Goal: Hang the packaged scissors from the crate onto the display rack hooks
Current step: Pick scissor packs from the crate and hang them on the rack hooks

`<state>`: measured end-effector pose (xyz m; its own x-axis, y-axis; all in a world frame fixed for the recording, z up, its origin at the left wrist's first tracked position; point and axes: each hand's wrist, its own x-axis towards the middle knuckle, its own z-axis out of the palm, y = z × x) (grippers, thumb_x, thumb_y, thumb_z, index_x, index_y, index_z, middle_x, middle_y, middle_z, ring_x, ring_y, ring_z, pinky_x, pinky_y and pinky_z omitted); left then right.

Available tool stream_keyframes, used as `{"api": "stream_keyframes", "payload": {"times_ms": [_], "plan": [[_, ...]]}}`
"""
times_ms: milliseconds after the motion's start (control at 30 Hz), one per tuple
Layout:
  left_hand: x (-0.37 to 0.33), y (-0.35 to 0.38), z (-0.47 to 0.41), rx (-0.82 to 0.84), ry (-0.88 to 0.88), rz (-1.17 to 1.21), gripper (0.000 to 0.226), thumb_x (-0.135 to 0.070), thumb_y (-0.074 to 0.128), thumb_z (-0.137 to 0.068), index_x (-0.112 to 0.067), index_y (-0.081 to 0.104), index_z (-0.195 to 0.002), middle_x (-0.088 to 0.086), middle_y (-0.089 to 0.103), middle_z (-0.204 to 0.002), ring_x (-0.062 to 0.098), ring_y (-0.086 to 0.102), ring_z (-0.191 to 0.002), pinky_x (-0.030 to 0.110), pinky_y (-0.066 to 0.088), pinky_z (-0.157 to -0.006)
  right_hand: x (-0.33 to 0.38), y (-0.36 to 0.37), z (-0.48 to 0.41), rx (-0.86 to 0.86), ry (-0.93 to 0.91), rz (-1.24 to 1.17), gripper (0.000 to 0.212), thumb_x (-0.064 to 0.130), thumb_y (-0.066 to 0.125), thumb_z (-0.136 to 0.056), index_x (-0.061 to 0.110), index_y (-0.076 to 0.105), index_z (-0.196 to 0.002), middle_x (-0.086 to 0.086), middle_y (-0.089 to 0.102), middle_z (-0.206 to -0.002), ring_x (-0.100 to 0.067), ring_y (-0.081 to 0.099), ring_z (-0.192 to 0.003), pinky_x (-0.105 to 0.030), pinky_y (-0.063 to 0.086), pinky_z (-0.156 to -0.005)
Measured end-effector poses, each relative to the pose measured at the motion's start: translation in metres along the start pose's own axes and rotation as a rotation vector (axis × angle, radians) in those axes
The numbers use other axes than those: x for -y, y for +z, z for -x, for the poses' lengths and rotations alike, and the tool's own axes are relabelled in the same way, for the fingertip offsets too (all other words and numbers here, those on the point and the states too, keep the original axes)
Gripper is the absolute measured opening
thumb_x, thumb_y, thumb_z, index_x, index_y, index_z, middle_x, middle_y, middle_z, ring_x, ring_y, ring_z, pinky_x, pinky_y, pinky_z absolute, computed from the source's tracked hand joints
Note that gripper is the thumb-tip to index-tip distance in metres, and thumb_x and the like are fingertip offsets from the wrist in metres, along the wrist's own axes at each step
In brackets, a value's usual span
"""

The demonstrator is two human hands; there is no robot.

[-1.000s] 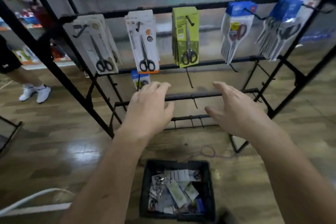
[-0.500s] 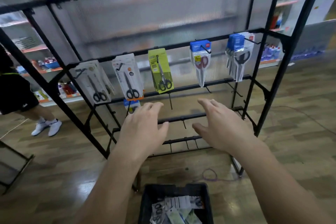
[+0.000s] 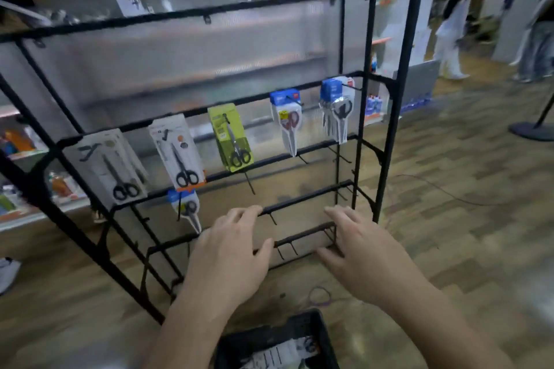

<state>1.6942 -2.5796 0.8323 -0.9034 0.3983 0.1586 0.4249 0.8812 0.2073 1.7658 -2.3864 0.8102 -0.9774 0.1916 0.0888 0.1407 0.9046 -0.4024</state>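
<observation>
Up and left of the left hand [image 3: 230, 255], white scissors packs [image 3: 115, 166] hung on the display rack [image 3: 408, 39], with a small blue-topped pack [image 3: 186, 207] close by it and a green pack [image 3: 230, 138] higher above. That hand was empty, fingers relaxed, as was the right hand [image 3: 365, 257] beside it. Below and between the wrists sat the black crate [image 3: 269, 338], more packaged scissors [image 3: 278, 353] inside.

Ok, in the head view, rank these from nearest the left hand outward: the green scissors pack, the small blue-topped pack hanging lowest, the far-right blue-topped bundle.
1. The small blue-topped pack, lower row, just up-left of the left hand.
2. The green pack, top row, middle.
3. The blue-topped bundle, top row, far right.
</observation>
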Motion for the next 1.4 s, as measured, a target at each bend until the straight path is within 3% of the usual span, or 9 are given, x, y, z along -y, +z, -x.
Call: {"api": "stream_keyframes", "payload": {"times_ms": [100, 500, 600, 833, 933, 1067, 1400], "plan": [[0.019, 0.017, 0.026, 0.076, -0.078, 0.066, 0.056, -0.049, 0.049, -0.103, -0.037, 0.033, -0.155, -0.01, 0.043, -0.153, 0.019, 0.049, -0.133, 0.039, 0.044, -0.106, 0.01, 0.015, 0.016, 0.094, 0.029, 0.053, 0.068, 0.048, 0.054, -0.1, 0.026, 0.026, -0.158, 0.006, 0.034, -0.161, -0.016, 0.037, -0.144, -0.029, 0.033, -0.113], [-0.003, -0.016, 0.083, -0.006, -0.218, -0.031, 0.054, -0.051, 0.051, -0.101, -0.033, 0.038, -0.151, -0.006, 0.053, -0.141, 0.019, 0.052, -0.127, 0.041, 0.049, -0.1, 0.024, -0.027, 0.026, 0.105, -0.196, 0.07, 0.066, 0.051, 0.054, -0.099, 0.029, 0.027, -0.156, 0.006, 0.039, -0.156, -0.018, 0.04, -0.14, -0.03, 0.036, -0.101], [-0.017, -0.01, 0.087, 0.036, -0.247, -0.02, 0.057, -0.052, 0.05, -0.102, -0.034, 0.035, -0.154, -0.006, 0.05, -0.145, 0.02, 0.05, -0.131, 0.043, 0.048, -0.103, 0.011, -0.021, 0.037, 0.137, -0.206, 0.016, 0.069, 0.049, 0.055, -0.099, 0.028, 0.024, -0.157, 0.005, 0.037, -0.159, -0.019, 0.037, -0.143, -0.032, 0.034, -0.11], [-0.018, 0.015, 0.082, 0.088, -0.18, -0.017, 0.055, -0.05, 0.048, -0.103, -0.036, 0.033, -0.154, -0.011, 0.045, -0.15, 0.015, 0.047, -0.135, 0.036, 0.043, -0.108, -0.017, -0.002, 0.058, 0.183, -0.097, -0.014, 0.073, 0.05, 0.054, -0.1, 0.029, 0.018, -0.159, 0.01, 0.025, -0.164, -0.014, 0.029, -0.148, -0.028, 0.03, -0.117], [0.002, 0.026, 0.072, 0.09, -0.129, 0.011, 0.052, -0.049, 0.05, -0.102, -0.036, 0.035, -0.151, -0.01, 0.048, -0.146, 0.016, 0.048, -0.132, 0.036, 0.043, -0.106, -0.009, 0.01, 0.061, 0.191, -0.029, 0.001, 0.076, 0.055, 0.053, -0.099, 0.03, 0.015, -0.16, 0.012, 0.02, -0.165, -0.012, 0.025, -0.151, -0.03, 0.028, -0.12], [0.04, 0.046, 0.079, 0.124, -0.122, 0.073, 0.049, -0.045, 0.051, -0.101, -0.035, 0.038, -0.147, -0.008, 0.048, -0.141, 0.018, 0.048, -0.129, 0.036, 0.044, -0.102, 0.018, 0.04, 0.064, 0.238, 0.013, 0.069, 0.072, 0.046, 0.052, -0.1, 0.029, 0.016, -0.16, 0.01, 0.02, -0.167, -0.012, 0.023, -0.152, -0.031, 0.025, -0.122], [0.122, 0.113, 0.084, 0.286, -0.151, 0.143, 0.054, -0.04, 0.055, -0.101, -0.031, 0.038, -0.151, -0.005, 0.047, -0.144, 0.019, 0.046, -0.13, 0.037, 0.043, -0.106, 0.043, 0.119, 0.045, 0.381, 0.106, 0.136, 0.059, 0.037, 0.056, -0.096, 0.032, 0.031, -0.149, 0.011, 0.032, -0.158, -0.016, 0.037, -0.143, -0.03, 0.039, -0.107]]}}
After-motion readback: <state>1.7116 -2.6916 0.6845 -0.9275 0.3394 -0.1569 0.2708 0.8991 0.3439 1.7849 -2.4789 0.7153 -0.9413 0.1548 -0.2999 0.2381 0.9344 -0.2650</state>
